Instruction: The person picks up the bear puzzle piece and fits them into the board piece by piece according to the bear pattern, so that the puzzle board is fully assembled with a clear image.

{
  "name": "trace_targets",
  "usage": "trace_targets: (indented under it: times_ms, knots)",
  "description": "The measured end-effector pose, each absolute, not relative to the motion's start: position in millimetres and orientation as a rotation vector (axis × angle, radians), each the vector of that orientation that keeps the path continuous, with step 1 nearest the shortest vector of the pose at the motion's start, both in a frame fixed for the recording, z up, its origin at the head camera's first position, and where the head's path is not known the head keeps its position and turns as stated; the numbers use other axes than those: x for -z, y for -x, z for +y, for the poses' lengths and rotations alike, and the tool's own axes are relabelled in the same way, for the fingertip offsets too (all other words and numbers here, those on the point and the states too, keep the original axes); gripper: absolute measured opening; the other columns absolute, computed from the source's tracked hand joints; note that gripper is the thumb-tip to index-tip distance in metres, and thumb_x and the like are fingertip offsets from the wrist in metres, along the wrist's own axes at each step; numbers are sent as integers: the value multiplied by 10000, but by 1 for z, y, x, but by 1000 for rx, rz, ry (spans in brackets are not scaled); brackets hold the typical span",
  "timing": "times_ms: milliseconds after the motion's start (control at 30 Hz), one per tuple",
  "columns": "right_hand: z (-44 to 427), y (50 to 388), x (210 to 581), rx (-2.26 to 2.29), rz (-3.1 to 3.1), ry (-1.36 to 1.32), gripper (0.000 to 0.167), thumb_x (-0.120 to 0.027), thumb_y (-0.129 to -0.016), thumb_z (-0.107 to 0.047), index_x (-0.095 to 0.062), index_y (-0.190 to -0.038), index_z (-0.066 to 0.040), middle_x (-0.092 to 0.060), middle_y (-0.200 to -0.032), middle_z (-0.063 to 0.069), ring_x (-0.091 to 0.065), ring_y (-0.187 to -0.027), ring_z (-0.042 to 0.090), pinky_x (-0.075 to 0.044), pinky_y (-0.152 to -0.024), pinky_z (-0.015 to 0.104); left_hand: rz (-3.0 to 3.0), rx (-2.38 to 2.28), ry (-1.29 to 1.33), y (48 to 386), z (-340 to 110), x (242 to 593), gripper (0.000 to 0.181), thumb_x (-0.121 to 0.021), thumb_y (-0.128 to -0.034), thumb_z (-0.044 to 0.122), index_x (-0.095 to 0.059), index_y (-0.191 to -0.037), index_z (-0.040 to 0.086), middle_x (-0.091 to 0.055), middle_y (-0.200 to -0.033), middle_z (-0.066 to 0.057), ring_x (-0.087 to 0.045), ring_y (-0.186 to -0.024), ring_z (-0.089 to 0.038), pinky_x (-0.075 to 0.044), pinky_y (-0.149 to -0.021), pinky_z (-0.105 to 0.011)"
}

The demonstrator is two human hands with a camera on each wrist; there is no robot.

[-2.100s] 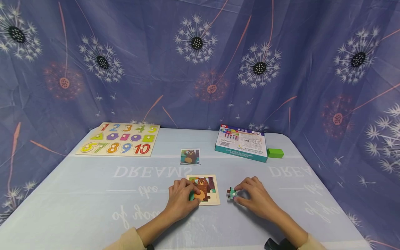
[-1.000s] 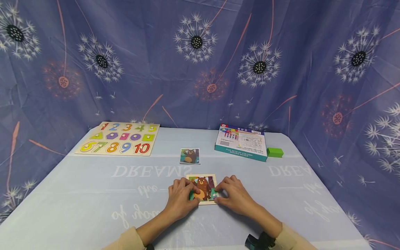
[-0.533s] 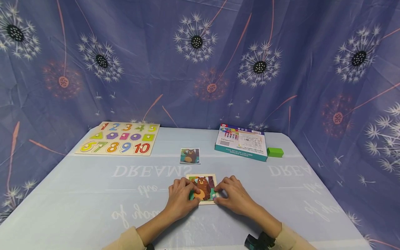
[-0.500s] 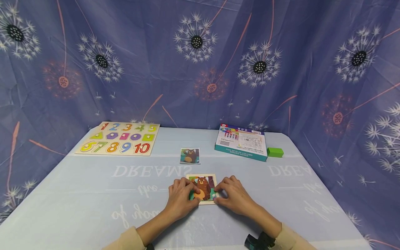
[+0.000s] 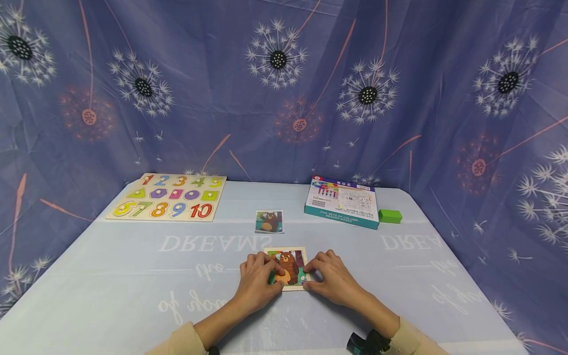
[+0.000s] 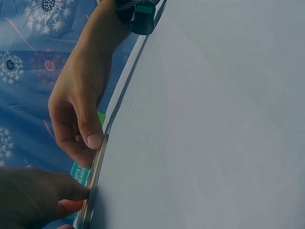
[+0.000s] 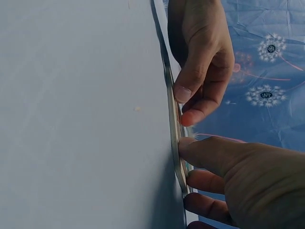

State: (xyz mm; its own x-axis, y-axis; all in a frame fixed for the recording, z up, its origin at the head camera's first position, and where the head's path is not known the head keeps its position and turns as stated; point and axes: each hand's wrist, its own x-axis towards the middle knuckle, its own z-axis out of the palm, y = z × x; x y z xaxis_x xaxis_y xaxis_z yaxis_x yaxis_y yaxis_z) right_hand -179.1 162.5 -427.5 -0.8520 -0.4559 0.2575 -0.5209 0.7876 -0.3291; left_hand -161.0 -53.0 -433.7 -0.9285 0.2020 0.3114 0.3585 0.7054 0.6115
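Note:
A bear jigsaw puzzle in a pale wooden tray (image 5: pixel 290 249) lies flat between both hands. My left hand (image 5: pixel 257 281) holds its left side, with the thumb at the lower edge and a fingertip on the bear. At the lower right corner, a teal puzzle piece (image 5: pixel 303 277) sits level with the picture, between the thumb and index finger of my right hand (image 5: pixel 333 280). Seen edge-on in the left wrist view, the tray (image 6: pixel 96 164) has fingertips of both hands on it. The right wrist view also shows the thumb of the right hand (image 7: pixel 257 176) at the tray.
A bear picture card (image 5: pixel 269 222) lies behind the puzzle. A number and shape board (image 5: pixel 168 197) is at the back left. A teal-sided box (image 5: pixel 341 202) and a green block (image 5: pixel 390 216) stand at the back right. A dandelion-print curtain (image 5: pixel 213 88) hangs behind the table.
My right hand has moved left, bringing the teal piece from beside the tray into its lower right corner. The gap beside that piece has closed. The left hand has stayed in place.

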Motion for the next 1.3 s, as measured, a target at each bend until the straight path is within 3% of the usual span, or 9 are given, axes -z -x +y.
trace_targets:
  times_ms: [467,1300]
  knots:
    - [163,179,427,-606,-2765,-796,241,-790,-708,-315,-688,-897,-205,-592,-882,-86,-422,-859,57,-369,-820,336,-2644,1051,507,163,-39,433,104,-727,-698,188,-679,-790,197,-519,-943,24,-382,-941,-164,-270,-838,-438]
    - [163,179,429,-592,-2762,-793,172,-783,-721,-265,-691,-860,-221,-571,-865,-109,-417,-846,57,-372,-793,333,-2642,997,512,165,-29,437,96,-734,-697,181,-668,-766,190,-518,-938,16,-395,-966,-187,-270,-885,-485]
